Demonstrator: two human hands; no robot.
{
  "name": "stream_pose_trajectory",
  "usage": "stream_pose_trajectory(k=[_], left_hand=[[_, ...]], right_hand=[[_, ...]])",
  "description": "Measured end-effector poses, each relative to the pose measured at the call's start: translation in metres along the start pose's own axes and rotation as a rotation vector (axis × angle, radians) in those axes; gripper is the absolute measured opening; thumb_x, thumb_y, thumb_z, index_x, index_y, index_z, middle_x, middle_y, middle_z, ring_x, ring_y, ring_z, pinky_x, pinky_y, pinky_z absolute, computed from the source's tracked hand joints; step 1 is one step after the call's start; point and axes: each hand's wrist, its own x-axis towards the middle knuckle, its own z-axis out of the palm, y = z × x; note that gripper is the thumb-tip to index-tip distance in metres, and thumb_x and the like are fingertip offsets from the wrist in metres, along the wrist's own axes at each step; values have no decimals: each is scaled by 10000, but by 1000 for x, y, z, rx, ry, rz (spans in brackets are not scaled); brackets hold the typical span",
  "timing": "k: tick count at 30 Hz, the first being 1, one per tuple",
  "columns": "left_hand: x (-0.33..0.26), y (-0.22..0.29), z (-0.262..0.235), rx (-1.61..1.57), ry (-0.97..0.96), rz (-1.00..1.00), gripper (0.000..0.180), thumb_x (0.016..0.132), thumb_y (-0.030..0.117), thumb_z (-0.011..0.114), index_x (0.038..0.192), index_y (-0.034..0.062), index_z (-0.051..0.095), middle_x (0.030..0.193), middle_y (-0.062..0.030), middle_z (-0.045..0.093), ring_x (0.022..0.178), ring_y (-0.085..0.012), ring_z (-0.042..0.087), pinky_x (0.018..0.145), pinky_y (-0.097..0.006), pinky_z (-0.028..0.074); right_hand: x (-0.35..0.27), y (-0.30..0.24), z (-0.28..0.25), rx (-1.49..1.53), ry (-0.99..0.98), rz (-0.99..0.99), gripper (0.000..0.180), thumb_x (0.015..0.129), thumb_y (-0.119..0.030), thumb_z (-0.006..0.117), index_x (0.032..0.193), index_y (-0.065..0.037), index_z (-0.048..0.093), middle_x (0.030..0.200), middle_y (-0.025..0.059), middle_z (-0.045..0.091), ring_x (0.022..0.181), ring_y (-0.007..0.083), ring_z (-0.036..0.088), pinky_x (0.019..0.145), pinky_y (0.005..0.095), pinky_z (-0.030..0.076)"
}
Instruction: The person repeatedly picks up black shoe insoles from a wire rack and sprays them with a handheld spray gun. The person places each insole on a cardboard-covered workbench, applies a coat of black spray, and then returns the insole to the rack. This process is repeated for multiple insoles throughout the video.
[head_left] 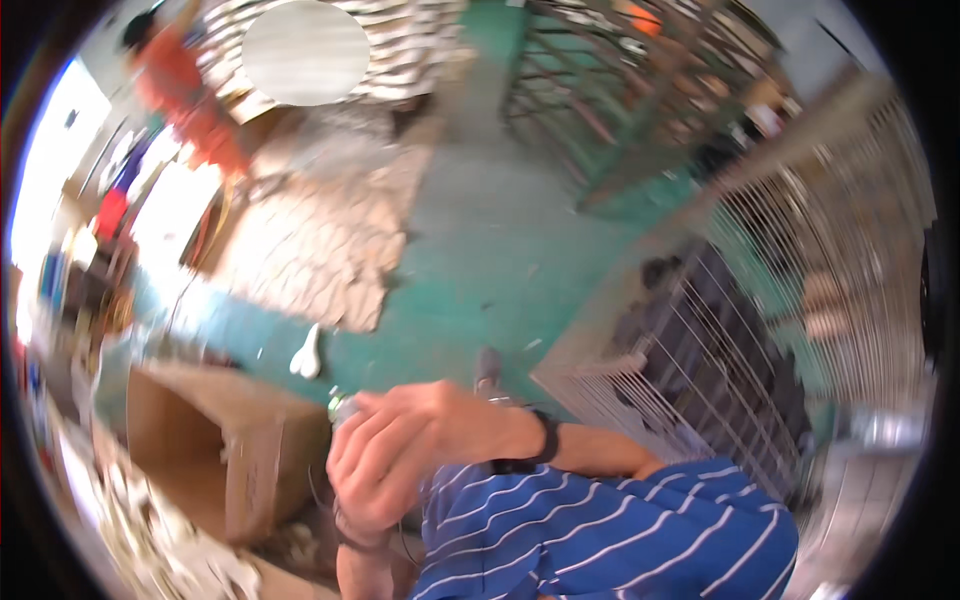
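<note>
My two hands are together in front of my blue striped shirt, blurred by motion. My right hand (445,412), with a black band on its wrist, reaches across from the right, and its fingers are bent over my left hand (365,485). The left fingers are curled too, and a bracelet circles that wrist. At the fingertips shows a small shiny whitish-green thing (341,406), mostly covered by the fingers, so its kind cannot be told. A thin dark cord hangs below the hands.
An open cardboard box (285,470) stands at the lower left. A white saddle-shaped piece (307,355) lies on the green floor (480,240). Flat tan pieces (310,235) cover a strip beyond. A wire-mesh cage (720,370) holds dark items. A person in orange (190,100) stands far left; metal racks (600,110) stand behind.
</note>
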Motion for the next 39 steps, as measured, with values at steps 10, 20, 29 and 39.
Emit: stream_pose_trajectory(k=[10, 20, 29, 39], left_hand=[[20, -12, 41, -256, -247, -51, 317, 634, 112, 844, 925, 42, 739, 935, -80, 675, 941, -292, 660, 839, -402, 531], [48, -15, 90, -273, 68, -34, 281, 765, -18, 757, 1039, 22, 711, 1041, -125, 683, 1008, -305, 648, 931, -423, 526], [10, -6, 134, -1012, -65, -787, 280, 962, 19, 663, 1233, -43, 632, 1071, -113, 700, 990, -171, 677, 902, -293, 540], [16, -6, 174, -1343, -8, -1003, 359, 877, -21, 748, 1210, -9, 615, 1006, -63, 681, 884, -124, 659, 773, -260, 537]], right_hand=[[-48, 32, 1, -178, 116, 182, 644, 787, -219, 774, 1357, 5, 574, 1149, 138, 687, 995, 359, 674, 813, 405, 557], [-52, 32, -52, 83, 478, 297, 514, 894, -229, 715, 1344, -6, 606, 1014, 116, 720, 853, 235, 695, 640, 340, 510], [-37, 35, -140, 971, 889, 306, 283, 971, -138, 657, 1225, -13, 641, 1101, 100, 712, 967, 157, 676, 496, 227, 386], [-49, 42, -120, 1077, 930, 339, 315, 990, -132, 628, 1279, -19, 576, 1119, 95, 665, 1018, 188, 649, 509, 226, 397]])
